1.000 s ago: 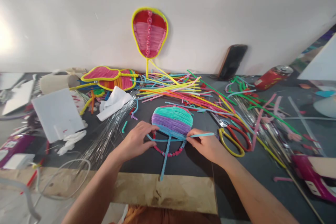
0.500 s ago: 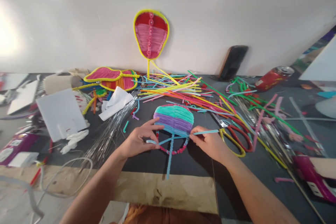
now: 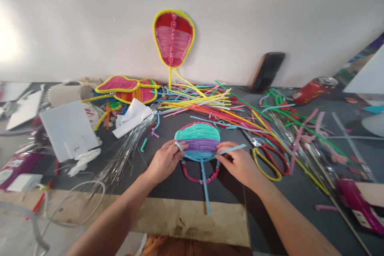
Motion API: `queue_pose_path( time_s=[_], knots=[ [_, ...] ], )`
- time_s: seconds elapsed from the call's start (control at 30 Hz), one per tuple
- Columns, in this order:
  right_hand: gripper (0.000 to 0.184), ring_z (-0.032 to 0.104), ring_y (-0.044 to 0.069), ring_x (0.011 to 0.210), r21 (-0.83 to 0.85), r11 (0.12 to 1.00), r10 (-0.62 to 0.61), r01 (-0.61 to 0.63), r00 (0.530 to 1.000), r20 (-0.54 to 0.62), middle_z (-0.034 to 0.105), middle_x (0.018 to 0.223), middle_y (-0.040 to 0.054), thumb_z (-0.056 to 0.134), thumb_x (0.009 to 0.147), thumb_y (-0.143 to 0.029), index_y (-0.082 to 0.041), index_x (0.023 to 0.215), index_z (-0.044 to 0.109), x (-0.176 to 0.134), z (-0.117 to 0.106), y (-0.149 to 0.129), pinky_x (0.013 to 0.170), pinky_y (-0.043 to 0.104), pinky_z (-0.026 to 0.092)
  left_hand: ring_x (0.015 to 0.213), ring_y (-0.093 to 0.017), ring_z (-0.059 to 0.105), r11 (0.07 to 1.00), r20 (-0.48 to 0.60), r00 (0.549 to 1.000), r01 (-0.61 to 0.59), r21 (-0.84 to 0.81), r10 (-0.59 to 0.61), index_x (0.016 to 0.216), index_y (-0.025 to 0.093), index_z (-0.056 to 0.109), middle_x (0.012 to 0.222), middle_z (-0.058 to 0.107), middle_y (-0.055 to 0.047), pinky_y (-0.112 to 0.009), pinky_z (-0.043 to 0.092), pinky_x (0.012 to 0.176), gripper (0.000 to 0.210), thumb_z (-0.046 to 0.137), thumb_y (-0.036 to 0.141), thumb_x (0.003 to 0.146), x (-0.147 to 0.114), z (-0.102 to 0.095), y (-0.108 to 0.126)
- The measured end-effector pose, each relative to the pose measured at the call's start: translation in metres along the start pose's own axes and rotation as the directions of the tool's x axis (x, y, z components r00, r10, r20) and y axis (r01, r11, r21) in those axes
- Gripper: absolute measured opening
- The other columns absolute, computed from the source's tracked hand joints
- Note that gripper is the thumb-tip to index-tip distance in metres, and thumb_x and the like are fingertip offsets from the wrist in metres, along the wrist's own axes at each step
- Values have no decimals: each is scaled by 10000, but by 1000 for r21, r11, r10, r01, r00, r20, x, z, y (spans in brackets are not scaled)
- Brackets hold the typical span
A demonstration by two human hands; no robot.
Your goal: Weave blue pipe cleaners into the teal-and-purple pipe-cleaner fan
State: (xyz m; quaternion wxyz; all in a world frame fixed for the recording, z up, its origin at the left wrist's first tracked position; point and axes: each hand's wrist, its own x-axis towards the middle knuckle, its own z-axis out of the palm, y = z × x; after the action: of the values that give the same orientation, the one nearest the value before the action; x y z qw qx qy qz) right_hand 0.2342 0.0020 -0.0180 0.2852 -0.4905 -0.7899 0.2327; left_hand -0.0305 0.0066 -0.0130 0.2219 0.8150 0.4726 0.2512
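Between my hands is a rounded pipe-cleaner shape (image 3: 198,134), with bands of teal, purple and blue across a pink-red twisted frame. Its lower part is an open loop, and a light blue stem (image 3: 205,192) hangs down over it. My left hand (image 3: 166,159) is closed at the left edge, pinching one end of a light blue pipe cleaner, whose tip curls up by the fingers. At the right edge my right hand (image 3: 232,162) pinches the other side of the blue pipe cleaner (image 3: 237,149), its free end pointing right.
A pile of coloured pipe cleaners (image 3: 204,104) lies behind. Scissors (image 3: 270,158) rest at right, near a phone (image 3: 268,72) and a red can (image 3: 315,90). A yellow-edged pink panel (image 3: 173,40) leans on the wall. Silver wires (image 3: 123,156) and white paper (image 3: 69,130) lie left.
My left hand has moved up and closed in on the shape's left edge. The blue pipe cleaner now lies against the lower band, and the stem has swung to the right.
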Motion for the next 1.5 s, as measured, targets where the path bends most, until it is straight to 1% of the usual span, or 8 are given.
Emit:
queue_pose_path(
  time_s=[0.2,0.37,0.57,0.77,0.93,1.07,1.27,1.5],
  knots=[
    [100,586,215,839,-144,982,-126,123,992,-12,628,829,60,545,873,-221,-203,812,623,-2,12,-6,773,350,480,878,-168,642,980,-82,980,175,-91,-182,838,202,595,876,691,-35,-266,487,763,235,411,319,926,2,2,5],
    [96,597,196,796,-121,991,-60,62,998,22,623,822,52,532,869,-205,-203,805,604,-1,14,-6,719,309,474,708,-139,571,996,-136,987,77,-40,-82,700,198,509,634,595,16,-256,451,723,256,408,256,928,0,1,8],
    [106,598,170,738,-94,995,-33,37,998,44,620,814,40,528,872,-210,-202,791,595,0,12,-9,656,269,452,827,-156,596,994,-58,993,-105,-17,104,771,180,603,798,667,-27,-273,473,757,133,547,236,877,0,1,3],
    [98,598,180,776,-84,996,-35,39,998,48,628,839,47,536,876,-209,-198,805,603,-1,13,-6,707,286,458,874,-171,596,954,-46,953,-300,4,300,870,186,678,810,694,-39,-309,497,800,136,543,166,870,2,2,-6],
    [98,588,181,785,-118,992,-47,54,997,55,630,840,40,542,884,-229,-208,824,616,-2,15,-5,707,293,465,955,-179,584,946,-62,947,-309,97,316,882,217,682,891,709,-33,-331,477,842,137,556,166,862,3,4,0],
    [68,543,207,828,-212,967,-133,141,990,54,631,829,39,584,859,-205,-213,805,625,-2,16,-9,746,328,463,949,-175,603,935,-105,935,-324,142,340,876,203,661,869,712,-36,-322,468,830,125,537,190,881,4,11,6],
    [114,521,209,815,-221,940,-268,259,963,-11,644,826,49,517,884,-150,-202,831,603,1,19,-15,760,341,462,920,-190,593,941,-85,938,-331,75,337,822,179,643,806,708,-33,-316,481,803,108,550,200,871,7,17,5],
    [127,532,203,812,-198,952,-241,234,970,-9,658,826,46,492,899,-167,-201,850,604,1,21,-14,736,326,445,895,-185,592,928,-108,922,-370,43,373,891,188,647,855,716,-39,-320,493,789,93,565,164,853,8,15,3]
  ],
)
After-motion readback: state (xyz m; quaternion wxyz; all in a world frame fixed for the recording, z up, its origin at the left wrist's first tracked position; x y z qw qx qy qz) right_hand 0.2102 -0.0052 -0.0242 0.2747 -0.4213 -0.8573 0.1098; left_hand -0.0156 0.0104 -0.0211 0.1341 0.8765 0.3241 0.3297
